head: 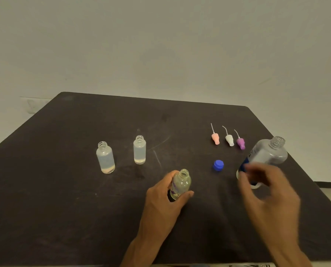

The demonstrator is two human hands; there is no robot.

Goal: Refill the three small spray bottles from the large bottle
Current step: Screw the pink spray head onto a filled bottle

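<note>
Low in the frame, the left hand [165, 197] clasps a small bottle [180, 185] while the right hand [266, 187], blurred, wraps the large bottle [266, 153]; pouring wants mouths aligned, tilting slowly.

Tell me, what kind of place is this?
Probably a plain room set up as a simple work station, not a kitchen or shop. A bare dark table stands against a blank pale wall, and it carries only the refill items: open small bottles, loose spray tops, and a large bottle.
</note>
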